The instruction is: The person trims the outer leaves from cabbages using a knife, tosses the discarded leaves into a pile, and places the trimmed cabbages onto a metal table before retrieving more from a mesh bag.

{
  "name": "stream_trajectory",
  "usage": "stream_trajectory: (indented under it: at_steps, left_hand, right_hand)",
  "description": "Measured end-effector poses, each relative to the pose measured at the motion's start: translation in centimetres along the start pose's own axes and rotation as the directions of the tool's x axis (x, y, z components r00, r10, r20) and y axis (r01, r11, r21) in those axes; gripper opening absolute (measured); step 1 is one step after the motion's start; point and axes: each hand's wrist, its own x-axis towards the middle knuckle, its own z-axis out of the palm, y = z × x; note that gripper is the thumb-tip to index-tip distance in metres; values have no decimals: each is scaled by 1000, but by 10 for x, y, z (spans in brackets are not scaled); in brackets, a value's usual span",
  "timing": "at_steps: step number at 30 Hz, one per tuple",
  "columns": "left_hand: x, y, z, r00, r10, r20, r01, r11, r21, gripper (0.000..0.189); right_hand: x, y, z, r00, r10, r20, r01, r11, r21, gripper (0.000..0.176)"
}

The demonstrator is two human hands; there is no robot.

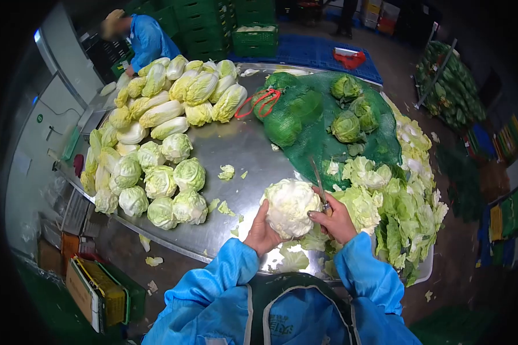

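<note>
I wear a bright blue jacket point(198, 322). Its left sleeve point(224, 273) and right sleeve point(367, 276) are puffy and creased, gathered into elastic cuffs just behind my bare left hand point(263, 233) and right hand point(336, 221). Over the chest lies a dark green apron bib point(293, 299), edged by pale grey straps point(248, 313), with small light printed characters point(282, 329) low on it.

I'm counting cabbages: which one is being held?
The pale cabbage at the near edge, between the left hand and the right hand holding a knife; others lie farther off.
</note>
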Motion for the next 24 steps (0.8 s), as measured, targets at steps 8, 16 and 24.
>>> stream_trajectory:
  at_steps: [8,16,24]
  left_hand:
    - [19,-9,-30,977,162,-141,-170,984,-53,53]
    - [-4,-4,-25,797,488,-356,-446,873,200,72]
    - [-11,22,-44,594,791,-145,-624,567,538,78]
  right_hand:
    - [8,6,50,924,-380,-31,353,884,-307,55]
    - [21,22,80,869,-476,-133,411,845,-342,33]
    - [33,4,95,982,-171,-84,141,951,-276,27]
